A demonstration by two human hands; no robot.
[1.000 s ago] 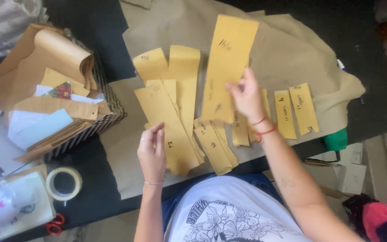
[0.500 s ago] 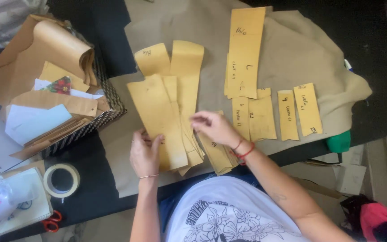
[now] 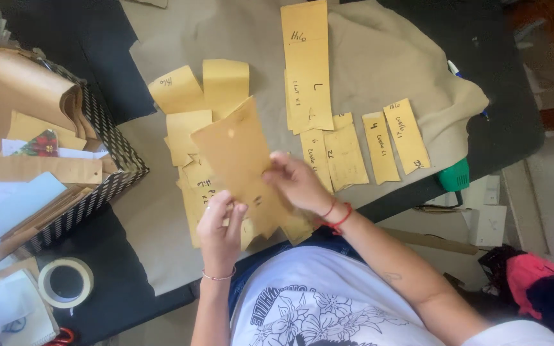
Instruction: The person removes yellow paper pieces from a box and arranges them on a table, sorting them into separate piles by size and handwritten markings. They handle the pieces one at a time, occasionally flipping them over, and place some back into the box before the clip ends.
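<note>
Head view: both hands, left hand (image 3: pixel 220 225) and right hand (image 3: pixel 297 182), are grasping one tan paper pattern piece (image 3: pixel 238 157) between their fingers above an unsorted pile (image 3: pixel 193 192), while labelled strips (image 3: pixel 392 141) beyond the fingers are already lying sorted on the counter (image 3: pixel 508 83).

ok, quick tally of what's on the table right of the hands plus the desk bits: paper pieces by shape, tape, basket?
Long kraft paper strip: 1
Short kraft paper pieces right of the hands, first at: 4
Held kraft piece, in both the left hand and right hand: 1
Tape roll: 1
Checked basket: 1
Total: 8
</note>
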